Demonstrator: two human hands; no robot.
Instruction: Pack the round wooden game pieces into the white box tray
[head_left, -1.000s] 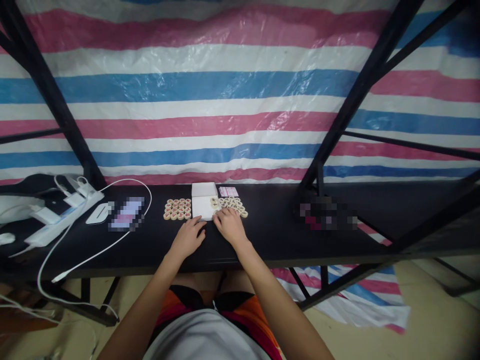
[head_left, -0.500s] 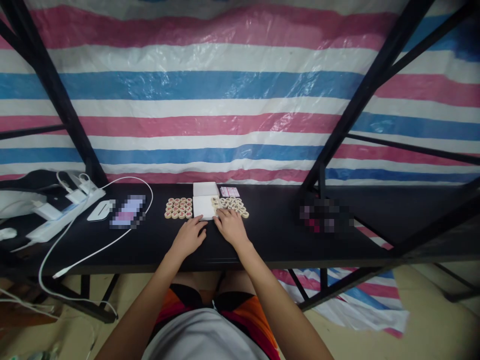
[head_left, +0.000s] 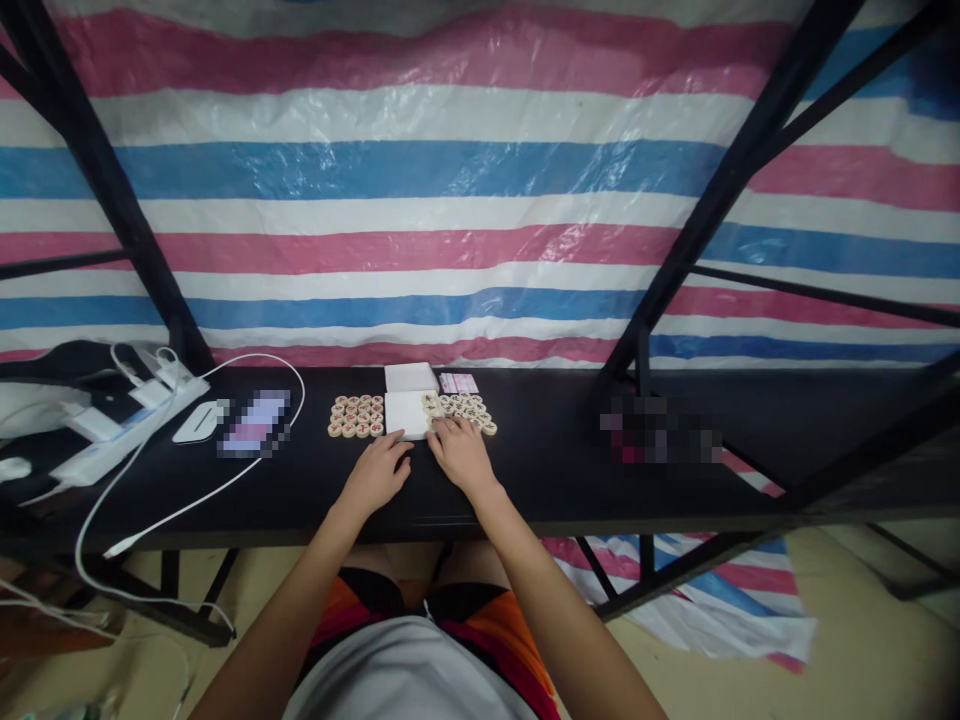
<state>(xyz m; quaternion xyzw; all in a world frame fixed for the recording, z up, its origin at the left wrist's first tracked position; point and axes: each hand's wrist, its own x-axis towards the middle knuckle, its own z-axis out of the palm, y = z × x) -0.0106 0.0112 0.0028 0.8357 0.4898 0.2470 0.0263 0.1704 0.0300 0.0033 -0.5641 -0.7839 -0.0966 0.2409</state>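
White box (head_left: 403, 408): left hand (head_left: 377, 472) at near edge, thumb and fingers apart; right hand (head_left: 463, 452) at near-right corner, grip unclear. Red-marked pieces (head_left: 357, 416) left of box.

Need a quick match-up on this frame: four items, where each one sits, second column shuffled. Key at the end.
Items
1. red-marked discs
2. left hand
3. power strip
4. dark-marked discs outside the box

Places
A. just right of the white box
B. toward the left end of the black table
C. just left of the white box, in rows
D. at the white box's near edge

Pairs: 1-C, 2-D, 3-B, 4-A
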